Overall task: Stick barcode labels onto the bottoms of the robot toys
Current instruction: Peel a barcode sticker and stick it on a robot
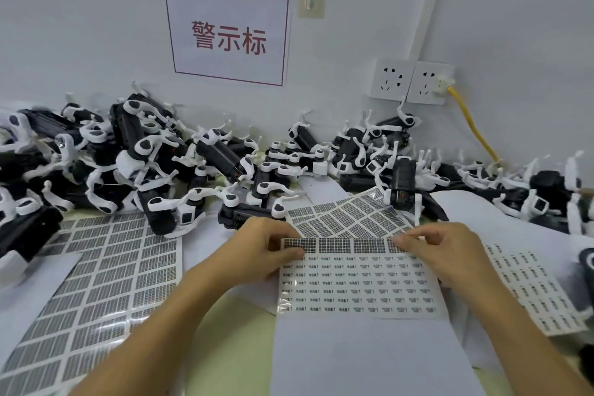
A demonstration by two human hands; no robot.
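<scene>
**Barcode strip pinched at both ends, no toy in hand yet**

Barcode label strip: one row of dark labels, held level just above the small-print label sheet, at that sheet's far edge. Left hand pinching the strip's left end between thumb and fingertips; right hand pinching the right end the same way, fingers curled. Robot toys heaped beyond the sheet against the wall, black bodies and white legs tangled; nearest one just beyond the left hand. Full barcode sheet lying flat to the left of the small-print sheet, a curled barcode sheet just behind the strip.

Likely risks from here:
- Strip tearing or curling on itself if pulled unevenly, adhesive folding shut.
- Labels lifting crooked, then landing skewed on a toy's underside.
- Snagging of toy legs when drawing one from the pile, dragging neighbours onto the sheets.

Hard to make out: barcode digits and small print blurred; whether the strip is backing-mounted or already peeled, impossible to tell. Toy bottoms mostly buried, so labelled versus unlabelled unclear. Another small-print sheet to the right cut off by the right forearm.
</scene>
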